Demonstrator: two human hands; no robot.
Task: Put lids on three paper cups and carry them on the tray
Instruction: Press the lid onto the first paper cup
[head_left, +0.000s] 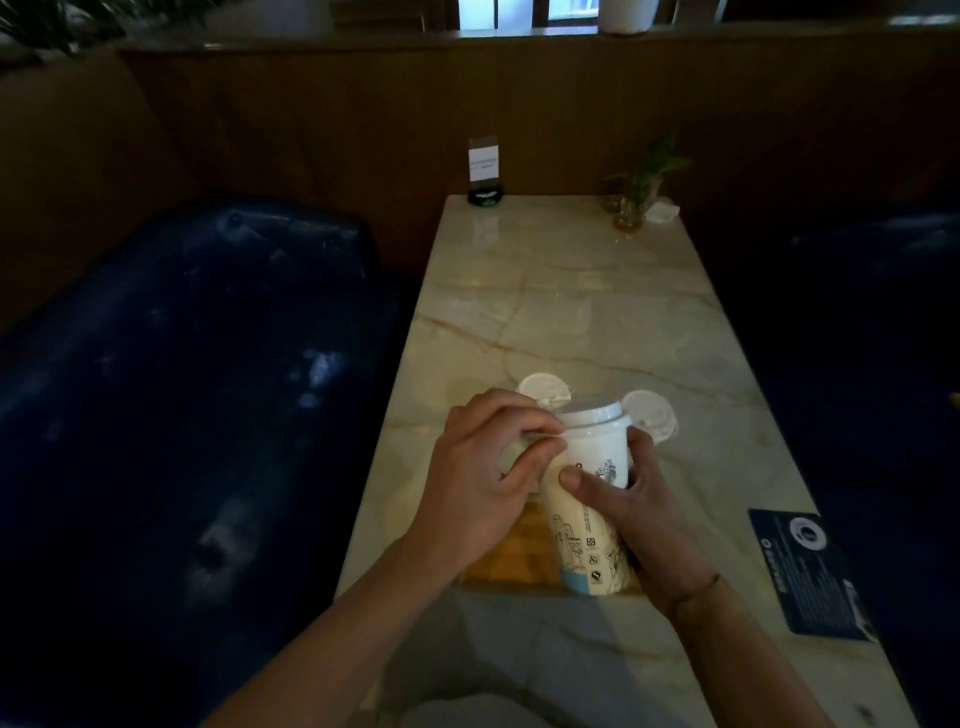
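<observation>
The right hand (644, 499) wraps the side of a tall paper cup (589, 499), thumb across its front, which looks meant to steady it while the left hand (485, 467), fingers curled, pinches at the edge of the white lid (592, 413) sitting on the cup's mouth — probably to press the rim down all round. The cup stands on a wooden tray (511, 558) near the front edge of the marbled surface (571, 301), so it would need no moving once sealed. Two more lids lie on the surface just behind — one (543, 389) to the left, one (652, 421) to the right — likely kept near for the other cups, which I cannot see. The cup bears line drawings and small recycling-type symbols; no words are readable. A dark card (810, 571) at the right carries print too small to read.
</observation>
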